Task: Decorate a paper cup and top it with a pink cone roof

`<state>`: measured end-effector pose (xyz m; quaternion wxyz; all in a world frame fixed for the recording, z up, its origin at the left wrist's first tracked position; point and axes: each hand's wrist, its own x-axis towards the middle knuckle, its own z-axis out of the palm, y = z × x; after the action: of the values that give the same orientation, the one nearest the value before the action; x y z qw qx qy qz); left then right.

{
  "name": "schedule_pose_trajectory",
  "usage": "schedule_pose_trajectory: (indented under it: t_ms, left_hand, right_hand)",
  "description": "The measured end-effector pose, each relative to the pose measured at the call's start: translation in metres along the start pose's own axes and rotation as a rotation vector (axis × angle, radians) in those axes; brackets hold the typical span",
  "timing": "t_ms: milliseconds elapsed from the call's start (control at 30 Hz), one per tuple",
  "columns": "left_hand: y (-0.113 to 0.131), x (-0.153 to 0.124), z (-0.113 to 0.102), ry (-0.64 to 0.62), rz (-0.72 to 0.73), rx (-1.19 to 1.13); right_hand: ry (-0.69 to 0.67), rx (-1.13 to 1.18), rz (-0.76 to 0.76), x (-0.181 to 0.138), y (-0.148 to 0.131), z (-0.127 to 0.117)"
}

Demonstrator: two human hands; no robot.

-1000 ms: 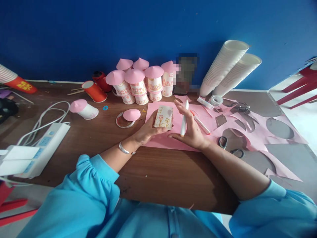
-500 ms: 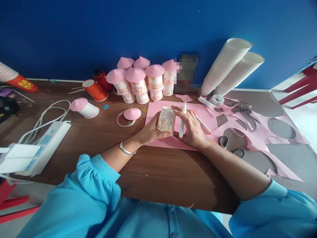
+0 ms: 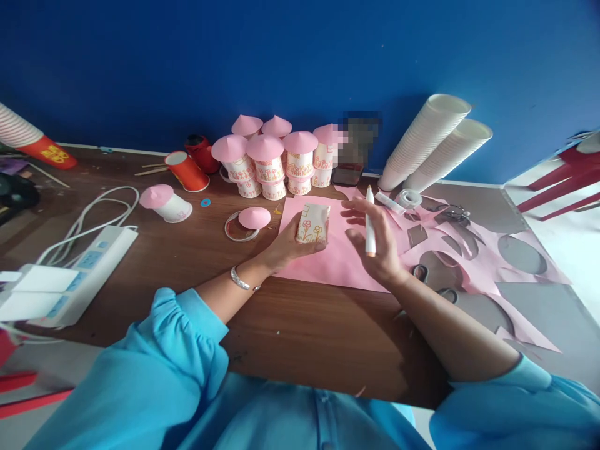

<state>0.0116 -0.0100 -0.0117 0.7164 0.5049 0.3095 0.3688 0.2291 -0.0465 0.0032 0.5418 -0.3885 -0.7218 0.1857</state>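
My left hand [image 3: 288,245] is closed round a white paper cup [image 3: 313,223] that carries drawn flowers in red and orange-brown. To its right, my right hand [image 3: 379,240] holds a white marker [image 3: 370,225] upright, its tan tip pointing up and the fingers partly spread. A gap separates this hand from the cup. Under both hands lies a sheet of pink paper [image 3: 328,269]. Left of the cup, a pink paper cone [image 3: 254,218] rests by a clear tape-like ring. Behind stand several decorated cup towers [image 3: 265,164] with pink cone roofs.
Two tall stacks of white cups [image 3: 424,140] lean on the blue wall. Cut pink scraps [image 3: 487,250] and scissors [image 3: 420,273] lie at right. On the left are a power strip [image 3: 87,275] with cables, a toppled cone-topped cup [image 3: 174,206] and a red cup [image 3: 187,172].
My right hand has moved right, away from the cup, with the marker still in it. My left hand keeps its hold on the cup. The view has shifted slightly.
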Motion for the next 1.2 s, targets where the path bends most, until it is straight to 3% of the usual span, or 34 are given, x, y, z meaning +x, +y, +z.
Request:
schedule_pose_trajectory:
  t_ms: [233,367,533,667,900,1200]
  left_hand:
    - [0.005,-0.003,0.003,0.002,-0.007,0.100]
    - [0.005,-0.005,0.007,-0.027,0.033,0.098]
    - [0.005,-0.007,0.010,-0.044,0.061,0.113]
    - [0.004,-0.008,0.009,-0.092,0.033,0.078]
    - [0.002,-0.007,0.005,-0.076,0.043,0.084]
    - [0.003,-0.006,0.008,-0.029,-0.007,0.083]
  right_hand:
    - [0.054,0.224,0.162,0.012,-0.032,-0.027]
    - [0.175,0.431,0.269,0.008,-0.027,-0.014]
    - [0.215,0.569,0.378,0.002,-0.003,0.007]
    - [0.211,0.355,0.357,-0.006,0.013,0.010]
    - [-0.042,0.111,0.138,-0.015,0.005,0.010]
    - [0.039,-0.052,0.040,-0.019,-0.003,0.003]
